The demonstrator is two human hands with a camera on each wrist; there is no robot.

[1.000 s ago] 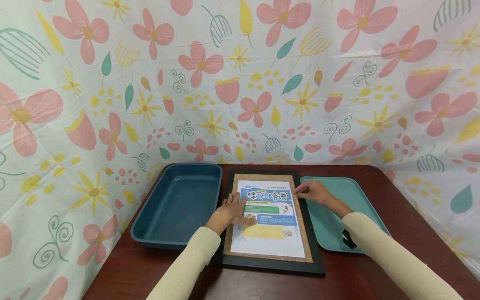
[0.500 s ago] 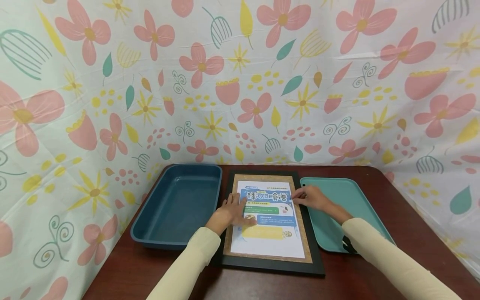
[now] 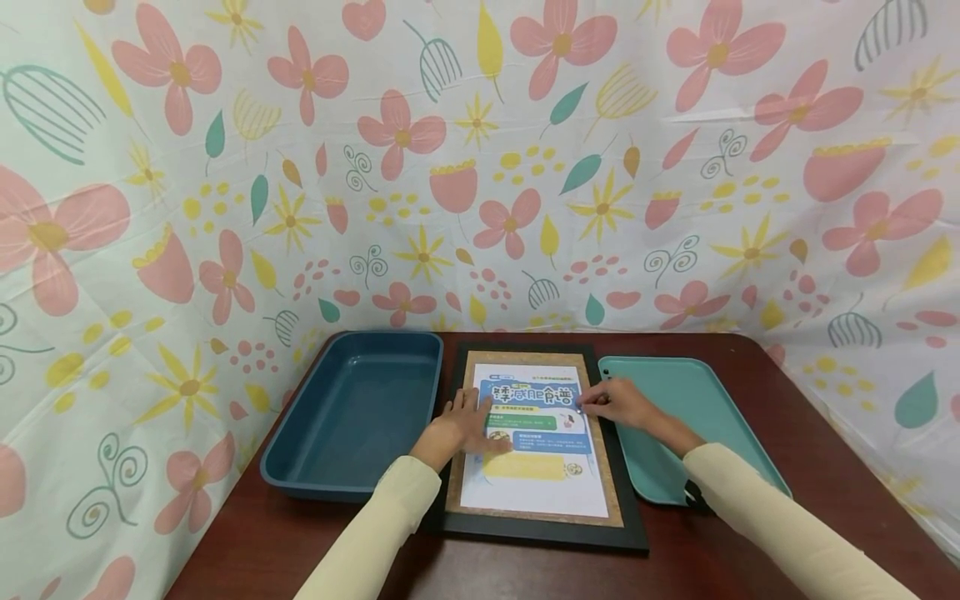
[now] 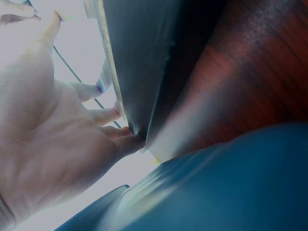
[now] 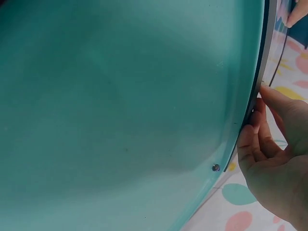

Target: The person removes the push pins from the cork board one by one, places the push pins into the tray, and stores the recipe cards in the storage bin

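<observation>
A printed paper sheet [image 3: 536,492] lies on a black-framed cork board [image 3: 546,537]. My left hand [image 3: 463,425] rests on the sheet's left side with its fingers spread. In the left wrist view, the left hand [image 4: 62,125] reaches over the frame edge. At the sheet's upper right edge is my right hand [image 3: 626,404], with thumb and fingertips pinched together over a tiny thing, mostly hidden. The right wrist view shows the right hand [image 5: 279,154] with curled fingers beside the black frame. A small round metal-looking stud [image 5: 216,167] lies in the green tray's corner.
A deep blue baking dish [image 3: 352,417] stands left of the board. The shallow green tray [image 3: 678,392] lies to the right, under my right forearm, close to the frame. All sit on a dark red-brown table [image 3: 540,575]. Flowered cloth [image 3: 480,208] hangs behind.
My right hand has moved left and slightly down, from beside the frame onto the sheet's right edge, its fingertips staying pinched. The left hand keeps its place on the paper.
</observation>
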